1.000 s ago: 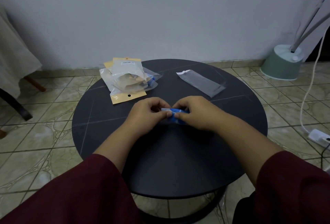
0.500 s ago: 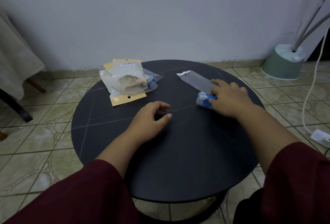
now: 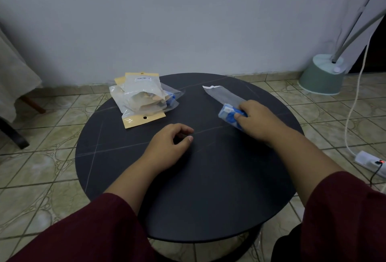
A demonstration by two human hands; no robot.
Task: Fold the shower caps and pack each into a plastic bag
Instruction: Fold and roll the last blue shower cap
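Since half a second ago little has shifted: the left hand stays where it was near the middle of the round dark tabletop, and the right hand remains over toward the right edge with the folded shower cap, though a full second back both hands were together at the centre pressing that same blue bundle. Going from the left, a heap of packets lies by the far left edge, crinkly clear film over stiff tan card headers, one header with a punched hole; a bit of blue shows through the film on the heap's right side. The tabletop itself is matte black, scored with thin pale lines that cross it. The left hand rests on it, fingers loosely curled with the thumb near the forefinger, holding nothing. Toward the far right edge a long, flat, translucent plastic bag lies slantwise, its open mouth with a ragged white lip pointing to the far side. At the bag's near end sits the shower cap, a compact blue and white wad of thin glossy plastic, gripped by the right hand's fingers curled over it with the thumb on its near side; whether it is touching the bag I cannot tell. Both forearms come out of dark red sleeves of soft cloth.
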